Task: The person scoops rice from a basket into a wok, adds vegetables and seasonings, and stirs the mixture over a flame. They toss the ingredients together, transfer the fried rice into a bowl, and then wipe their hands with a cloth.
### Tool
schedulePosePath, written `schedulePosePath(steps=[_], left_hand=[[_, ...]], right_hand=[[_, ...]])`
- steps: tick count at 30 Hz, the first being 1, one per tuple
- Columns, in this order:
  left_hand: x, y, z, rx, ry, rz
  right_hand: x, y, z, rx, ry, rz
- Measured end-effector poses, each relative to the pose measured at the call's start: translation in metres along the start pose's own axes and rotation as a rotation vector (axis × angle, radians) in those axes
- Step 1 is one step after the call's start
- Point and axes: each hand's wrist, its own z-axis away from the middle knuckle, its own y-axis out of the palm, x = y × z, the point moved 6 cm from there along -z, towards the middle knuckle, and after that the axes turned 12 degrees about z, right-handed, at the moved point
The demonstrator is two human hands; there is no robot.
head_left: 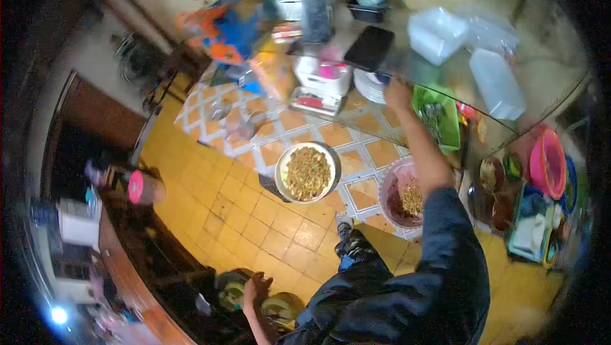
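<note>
My right hand (399, 95) reaches forward to the table, at the right edge of a stack of white plates (368, 88). Its fingers are blurred, and whether they grip a plate cannot be made out. Low in the view, my left hand (256, 289) hangs at my side with its fingers apart and nothing in them. Behind that hand are round greenish containers (233, 295). A large bowl of chopped, browned food (309, 173) sits at the table's near edge. Under my right forearm, a pinkish basin (389, 202) holds more crumbly food.
A green basket of utensils (450, 125) stands right of my right hand. Behind the plates lie a black tray (370, 48) and a white box (320, 84). Clear plastic containers (438, 34) rest on a shelf above. A pink-lidded tub (136, 187) stands to the left.
</note>
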Motion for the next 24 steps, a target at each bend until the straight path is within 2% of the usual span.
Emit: schedulePosePath(steps=[1,2,4,6,9,10,12,14,15,17,18,19,20,21,22,23,24], left_hand=[[0.004,-0.005,-0.009,0.098,-0.158,0.051],[0.006,-0.015,-0.013,0.122,-0.249,0.064],[0.000,-0.036,-0.021,0.091,-0.305,0.051],[-0.015,-0.052,-0.035,0.030,-0.239,0.041],[-0.068,-0.051,-0.077,-0.022,0.002,0.071],[-0.097,-0.042,-0.094,-0.015,0.107,0.115],[-0.168,-0.009,-0.127,0.050,0.317,0.253],[-0.244,0.038,-0.140,0.157,0.453,0.444],[-0.281,0.068,-0.144,0.260,0.447,0.557],[-0.333,0.120,-0.148,0.436,0.436,0.728],[-0.346,0.141,-0.149,0.444,0.521,0.800],[-0.368,0.159,-0.144,0.583,0.526,0.812],[-0.380,0.174,-0.142,0.632,0.551,0.940],[-0.364,0.187,-0.148,0.417,0.316,0.940],[-0.345,0.201,-0.162,0.550,0.389,0.703],[-0.332,0.215,-0.168,0.696,0.387,0.774],[-0.319,0.229,-0.172,0.848,0.370,0.840]], right_hand=[[0.009,-0.011,-0.019,0.085,0.059,0.111],[0.006,0.007,-0.042,-0.110,0.013,0.144],[0.008,0.014,-0.054,0.011,0.066,0.112],[0.002,0.033,-0.068,0.077,0.119,0.076],[-0.012,0.065,-0.071,0.136,0.186,0.031],[-0.003,0.039,-0.072,-0.223,0.125,0.037],[0.002,-0.001,-0.060,-0.583,0.064,0.066],[-0.007,-0.030,-0.030,-0.297,0.325,-0.699],[-0.014,-0.013,-0.009,-0.252,0.496,-1.080],[-0.011,-0.025,0.041,-0.220,0.552,-1.254],[0.000,-0.053,0.070,-0.193,0.558,-1.276],[0.010,-0.080,0.098,-0.165,0.564,-1.297],[0.017,-0.098,0.117,-0.149,0.530,-1.286],[0.024,-0.115,0.137,-0.133,0.496,-1.275],[0.031,-0.133,0.157,-0.118,0.461,-1.264],[0.035,-0.115,0.183,-0.111,0.219,-1.329],[0.041,-0.104,0.220,0.104,0.316,-1.224]])
